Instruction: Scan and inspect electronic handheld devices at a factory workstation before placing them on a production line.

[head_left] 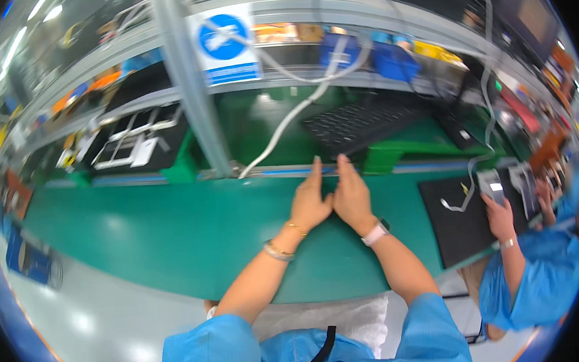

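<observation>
Your left hand (309,203) lies flat on the green counter (171,231), fingers held together and stretched toward the far edge, gripping nothing. Your right hand (350,196) lies just beside it in the same way, fingers together and pointing forward, thumbs nearly touching in the middle. Both sets of fingertips reach the metal rail (275,172) that runs along the back of the counter. Just past the rail, straight ahead of your right hand, a black keyboard (360,126) sits tilted on the conveyor beyond; your fingertips are near its front edge, but whether they touch it cannot be told. A white cable (285,123) hangs down and crosses the rail to the left of your left hand, beside a grey upright post (190,80). You wear a bracelet on the left wrist and a watch with a pale strap on the right. To your right, a black mat (459,225) lies on the counter, where another person in a blue coat holds a small grey device (492,187).
</observation>
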A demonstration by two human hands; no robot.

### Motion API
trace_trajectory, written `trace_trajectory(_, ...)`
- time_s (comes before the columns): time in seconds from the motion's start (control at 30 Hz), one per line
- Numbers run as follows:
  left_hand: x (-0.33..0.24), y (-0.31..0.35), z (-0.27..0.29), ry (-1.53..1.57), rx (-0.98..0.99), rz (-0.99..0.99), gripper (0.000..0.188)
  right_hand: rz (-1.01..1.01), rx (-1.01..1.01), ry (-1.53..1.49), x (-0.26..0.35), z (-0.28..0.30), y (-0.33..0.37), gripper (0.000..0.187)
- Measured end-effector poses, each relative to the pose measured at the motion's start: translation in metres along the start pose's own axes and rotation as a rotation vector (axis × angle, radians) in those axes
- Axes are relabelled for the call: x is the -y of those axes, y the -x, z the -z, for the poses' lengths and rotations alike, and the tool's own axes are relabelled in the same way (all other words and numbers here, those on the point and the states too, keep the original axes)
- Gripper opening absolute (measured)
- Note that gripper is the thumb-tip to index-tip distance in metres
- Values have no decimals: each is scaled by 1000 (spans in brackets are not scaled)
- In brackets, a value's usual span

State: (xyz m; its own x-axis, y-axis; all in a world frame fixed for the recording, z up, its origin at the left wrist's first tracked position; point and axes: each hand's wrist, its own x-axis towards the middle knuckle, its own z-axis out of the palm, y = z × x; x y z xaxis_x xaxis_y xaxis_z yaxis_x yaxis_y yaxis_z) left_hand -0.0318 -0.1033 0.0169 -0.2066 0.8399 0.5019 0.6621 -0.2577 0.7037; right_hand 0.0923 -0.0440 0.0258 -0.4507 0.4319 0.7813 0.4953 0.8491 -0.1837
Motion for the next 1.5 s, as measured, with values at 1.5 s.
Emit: trace_trajectory(1.5, -13, 6, -20, -52, 81, -220, 70, -151, -33, 52, -26, 13, 7, 24)
